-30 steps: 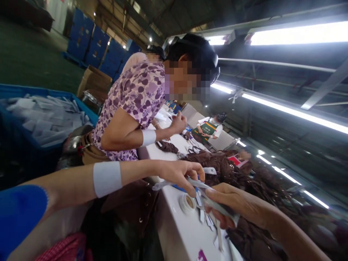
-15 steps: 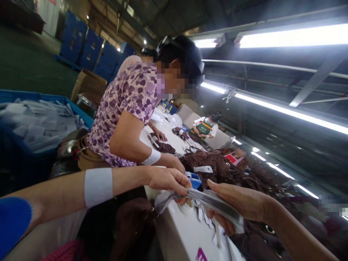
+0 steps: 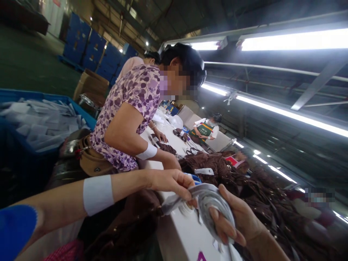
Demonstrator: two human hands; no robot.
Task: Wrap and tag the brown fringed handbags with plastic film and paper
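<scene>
A coiled roll of greyish-white tape (image 3: 206, 203) is in front of me, above the white table (image 3: 176, 232). My right hand (image 3: 241, 217) grips the roll from the right, some fingers through its middle and the thumb on its upper edge. With closed fingers and thumb, my left hand (image 3: 174, 185) pinches the flat band of tape at the roll's left side. The loose end of the tape hangs just below that hand. Behind the roll, a small white round item (image 3: 186, 209) shows partly on the table, with white slips near it.
A co-worker in a patterned shirt (image 3: 130, 94) leans over the table just ahead. Dark brown bags (image 3: 217, 163) are heaped along the right. A blue bin (image 3: 87, 112) with white pieces stands left. A blue item (image 3: 194, 177) lies behind my left hand. Brown material (image 3: 130, 217) hangs below my arm.
My right hand has turned the roll, so its coiled side now faces me instead of its edge. Its fingers have closed around it. The left hand keeps its pinch, slightly moved.
</scene>
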